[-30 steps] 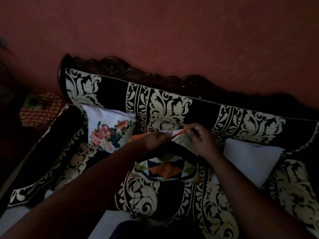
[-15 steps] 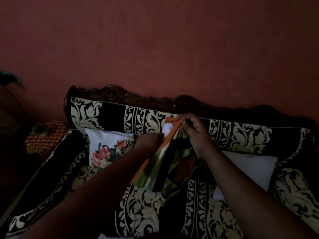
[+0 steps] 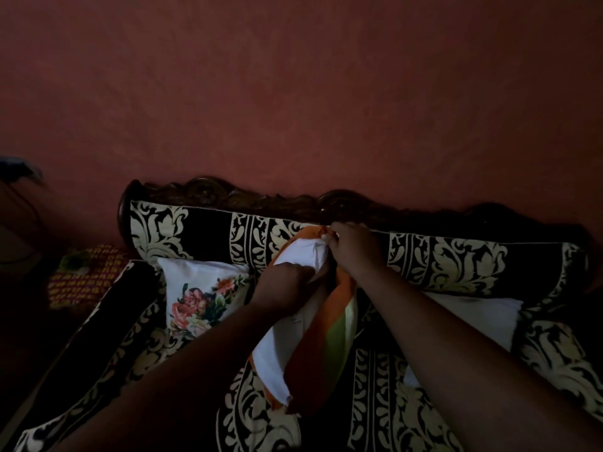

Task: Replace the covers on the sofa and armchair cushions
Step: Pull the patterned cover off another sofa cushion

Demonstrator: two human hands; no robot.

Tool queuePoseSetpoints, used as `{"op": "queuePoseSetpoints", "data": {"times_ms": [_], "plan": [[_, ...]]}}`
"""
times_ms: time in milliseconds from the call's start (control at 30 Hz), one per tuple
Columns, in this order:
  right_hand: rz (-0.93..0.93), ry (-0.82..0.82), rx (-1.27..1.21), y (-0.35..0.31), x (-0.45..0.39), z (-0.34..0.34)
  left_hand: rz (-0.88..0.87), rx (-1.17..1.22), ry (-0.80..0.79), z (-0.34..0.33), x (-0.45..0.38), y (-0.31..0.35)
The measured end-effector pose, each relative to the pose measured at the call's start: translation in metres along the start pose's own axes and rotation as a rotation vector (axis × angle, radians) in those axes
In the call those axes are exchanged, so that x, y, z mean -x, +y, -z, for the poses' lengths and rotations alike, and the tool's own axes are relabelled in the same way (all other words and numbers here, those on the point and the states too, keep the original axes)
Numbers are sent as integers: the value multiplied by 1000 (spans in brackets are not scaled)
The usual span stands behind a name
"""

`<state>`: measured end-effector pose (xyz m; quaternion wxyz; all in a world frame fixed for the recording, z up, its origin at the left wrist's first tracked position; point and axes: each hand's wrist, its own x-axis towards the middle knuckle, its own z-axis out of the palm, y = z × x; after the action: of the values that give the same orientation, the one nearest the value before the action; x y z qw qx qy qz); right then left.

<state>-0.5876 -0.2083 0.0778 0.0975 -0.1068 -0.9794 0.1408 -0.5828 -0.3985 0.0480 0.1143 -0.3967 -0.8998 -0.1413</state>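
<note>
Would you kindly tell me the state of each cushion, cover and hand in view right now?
Orange patterned cover: held up, half off its white cushion.
White cushion: partly exposed at the open end.
Left hand: grips the cushion.
Right hand: pinches the cover's top edge.
Floral cushion: covered, leaning on the sofa.
Plain white cushion: lying on the sofa.

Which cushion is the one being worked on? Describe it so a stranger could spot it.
Start at the black-and-cream patterned sofa against the red wall. At the middle of its seat, both hands hold one cushion up on end: the left hand grips its side, the right hand pinches the top corner. Unlike the floral cushion on its left and the plain white cushion on its right, it shows a white insert half out of an orange-and-green cover.
</note>
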Motion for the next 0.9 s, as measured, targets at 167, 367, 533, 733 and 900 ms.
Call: {"op": "queuePoseSetpoints", "data": {"times_ms": [167,367,533,733,900], "plan": [[-156,35,-144,15,-25,-3,-77,17,22,8,14,-15],[-369,-75,-249,43,-21,-14,317,246,129,21,13,-22],[-248,95,-505,-14,18,-7,601,596,215,20,-10,-28],[-276,-244,-605,-35,82,7,827,917,336,18,-25,-47],[-262,-231,-459,-1,84,-16,927,1056,371,26,-23,-60]]}}
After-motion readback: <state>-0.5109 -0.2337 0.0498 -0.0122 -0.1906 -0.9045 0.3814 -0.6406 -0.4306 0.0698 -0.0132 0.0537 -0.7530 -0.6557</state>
